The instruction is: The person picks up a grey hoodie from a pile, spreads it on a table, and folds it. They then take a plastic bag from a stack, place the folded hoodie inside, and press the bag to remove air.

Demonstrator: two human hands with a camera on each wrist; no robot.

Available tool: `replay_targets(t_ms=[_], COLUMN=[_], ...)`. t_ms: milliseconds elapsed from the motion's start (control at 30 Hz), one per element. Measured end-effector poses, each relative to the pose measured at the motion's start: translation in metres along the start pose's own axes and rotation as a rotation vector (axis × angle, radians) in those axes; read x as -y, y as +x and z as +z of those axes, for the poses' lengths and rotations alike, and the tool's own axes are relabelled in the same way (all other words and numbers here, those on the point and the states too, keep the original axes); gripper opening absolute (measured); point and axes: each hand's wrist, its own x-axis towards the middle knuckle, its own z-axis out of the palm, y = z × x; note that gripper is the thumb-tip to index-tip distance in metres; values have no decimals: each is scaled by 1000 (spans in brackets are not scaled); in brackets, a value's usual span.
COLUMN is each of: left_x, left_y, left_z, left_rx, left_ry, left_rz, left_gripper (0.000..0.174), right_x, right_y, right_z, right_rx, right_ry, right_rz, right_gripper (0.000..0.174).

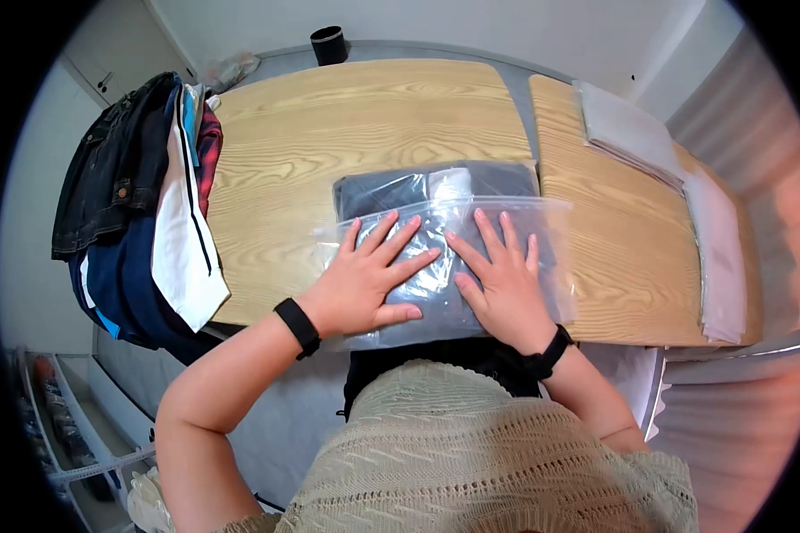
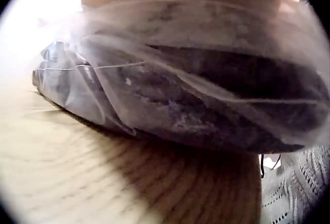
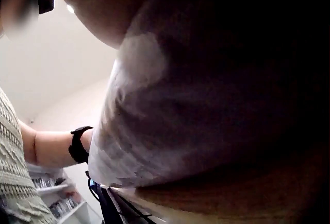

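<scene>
A frosted zip-top plastic bag [image 1: 556, 266] lies flat at the table's front edge, with dark folded clothing inside. My left hand [image 1: 356, 280] presses on its left half, fingers spread and straight. On the right half rests my right hand [image 1: 511, 289], also with fingers spread, its forefinger close to the left fingertips. Just behind, partly covered by this bag, is a clear-wrapped dark garment [image 1: 378, 193] with a pale patch. The left wrist view shows the bag's [image 2: 180, 95] bulging side and creased film above the wood. In the right wrist view the bag [image 3: 149, 136] is mostly in shadow.
Clothes, including a dark denim jacket [image 1: 107, 178] and a white garment [image 1: 187, 258], hang over the table's left end. Flat plastic bags [image 1: 631, 133] are stacked along the right table's far edge, with more bags [image 1: 720, 258] nearer. A black bin [image 1: 329, 46] stands on the floor behind.
</scene>
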Motion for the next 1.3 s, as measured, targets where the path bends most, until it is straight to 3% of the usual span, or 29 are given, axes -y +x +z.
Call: replay_targets(t_ms=[233,533,667,800,900,1033,1100,1167,1300], left_x=[8,9,7,-4,-22,-32,-29,-25,-5], left_y=[5,5,0,-15,-39,-71,-73,-74,-73], left_z=[10,14,6,-5,-5,13,23,31,31], left_rx=[24,12,13,-123,-352,-277,-286,-323,-379], left_ry=[-88,-105,-106,-135,-136,-219,-245,-296,-319], left_rz=[14,15,16,18,-49,-201,-215,-218,-165], left_gripper=[77,77,74,60,38,71,71,73,72], right_x=[-5,-13,-31,-62,-77,-77,-78,-79,-93], right_y=[2,-1,-19,-58,-78,-84,-82,-80,-75], right_z=[4,10,-1,-13,-8,-5,-4,-5,-2], right_rx=[88,-27,24,20,-80,-173,-197,-157,-125], right_ry=[93,100,147,134,323,643,715,919,1107], right_rz=[40,-14,-48,27,80,217,249,397,427], right_gripper=[46,45,46,46,42,34,32,31,26])
